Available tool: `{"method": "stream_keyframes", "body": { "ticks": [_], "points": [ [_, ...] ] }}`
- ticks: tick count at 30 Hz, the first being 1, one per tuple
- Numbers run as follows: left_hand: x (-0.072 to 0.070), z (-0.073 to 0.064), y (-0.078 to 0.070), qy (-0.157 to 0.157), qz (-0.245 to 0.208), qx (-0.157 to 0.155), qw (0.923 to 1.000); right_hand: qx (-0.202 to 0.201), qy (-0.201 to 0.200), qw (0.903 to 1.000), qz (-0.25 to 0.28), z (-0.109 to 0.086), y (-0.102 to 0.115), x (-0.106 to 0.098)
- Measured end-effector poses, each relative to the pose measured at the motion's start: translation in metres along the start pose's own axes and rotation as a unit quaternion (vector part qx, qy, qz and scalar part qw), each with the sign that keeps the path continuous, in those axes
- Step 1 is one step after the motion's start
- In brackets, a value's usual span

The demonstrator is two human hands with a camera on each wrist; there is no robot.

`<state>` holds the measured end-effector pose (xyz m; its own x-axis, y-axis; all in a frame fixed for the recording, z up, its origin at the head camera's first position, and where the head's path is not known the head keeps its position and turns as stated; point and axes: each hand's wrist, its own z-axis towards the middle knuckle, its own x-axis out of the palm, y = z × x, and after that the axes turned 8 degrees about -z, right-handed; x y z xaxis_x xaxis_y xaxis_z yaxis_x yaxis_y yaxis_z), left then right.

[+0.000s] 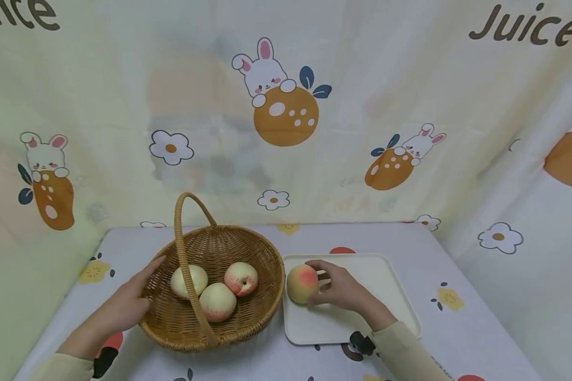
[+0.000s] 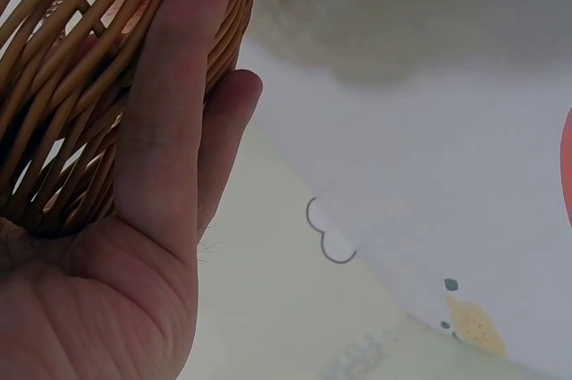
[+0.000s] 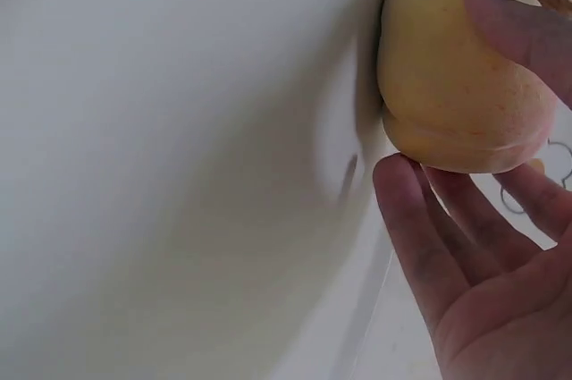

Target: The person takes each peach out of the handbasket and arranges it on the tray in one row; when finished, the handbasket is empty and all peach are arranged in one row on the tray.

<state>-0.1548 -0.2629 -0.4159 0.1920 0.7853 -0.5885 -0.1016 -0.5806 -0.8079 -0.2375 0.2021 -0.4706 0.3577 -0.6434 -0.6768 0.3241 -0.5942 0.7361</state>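
Observation:
My left hand (image 1: 128, 299) rests against the outer left side of a brown wicker basket (image 1: 262, 312) with a tall arched handle. In the left wrist view its straight fingers (image 2: 161, 130) lie along the weave. Inside the basket sit a pale peach (image 1: 190, 280), a second peach (image 1: 217, 302) in front and a redder peach (image 1: 241, 279). At the left end of a white rectangular tray (image 1: 357, 323), my right hand (image 1: 340, 287) holds a yellow peach (image 3: 456, 76) with a red blush. The thumb presses one side of it and the fingers curl round the other.
A patterned cloth (image 1: 457, 338) covers the table, with a printed curtain (image 1: 343, 159) behind and at both sides. The basket's right rim stands close beside the tray's left edge. The handle (image 1: 186, 264) arches over the basket's left half.

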Motion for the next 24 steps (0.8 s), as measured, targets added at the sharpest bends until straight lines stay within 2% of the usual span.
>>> {"method": "stream_keyframes", "body": {
  "ticks": [3, 6, 10, 12, 14, 18, 21, 24],
  "points": [
    [0.001, 0.000, 0.000, -0.002, -0.002, 0.000, 1.0000, -0.008, 0.003, 0.9996, -0.025, 0.001, 0.007, -0.001],
    [0.002, 0.000, 0.001, -0.003, -0.003, -0.001, 1.0000, -0.022, -0.020, 0.9991, -0.030, 0.004, 0.020, -0.011],
    [0.000, 0.000, 0.002, -0.004, -0.001, -0.003, 1.0000, -0.063, -0.076, 0.9950, 0.016, 0.017, 0.055, -0.027],
    [-0.001, -0.001, 0.002, -0.004, -0.003, -0.004, 1.0000, -0.089, -0.084, 0.9917, 0.040, 0.026, 0.077, -0.029],
    [-0.001, -0.001, 0.002, -0.004, -0.006, -0.007, 1.0000, -0.104, -0.066, 0.9909, 0.056, 0.033, 0.101, -0.029],
    [0.000, -0.001, 0.002, -0.006, -0.012, -0.002, 0.9999, -0.100, -0.003, 0.9941, 0.044, 0.049, 0.129, -0.018],
    [0.001, 0.000, 0.000, -0.007, -0.012, 0.008, 0.9999, -0.098, 0.044, 0.9942, -0.002, 0.061, 0.135, -0.007],
    [0.000, 0.001, -0.003, -0.007, -0.006, 0.014, 0.9999, -0.102, 0.080, 0.9898, -0.059, 0.069, 0.141, 0.002]
  ]
}}
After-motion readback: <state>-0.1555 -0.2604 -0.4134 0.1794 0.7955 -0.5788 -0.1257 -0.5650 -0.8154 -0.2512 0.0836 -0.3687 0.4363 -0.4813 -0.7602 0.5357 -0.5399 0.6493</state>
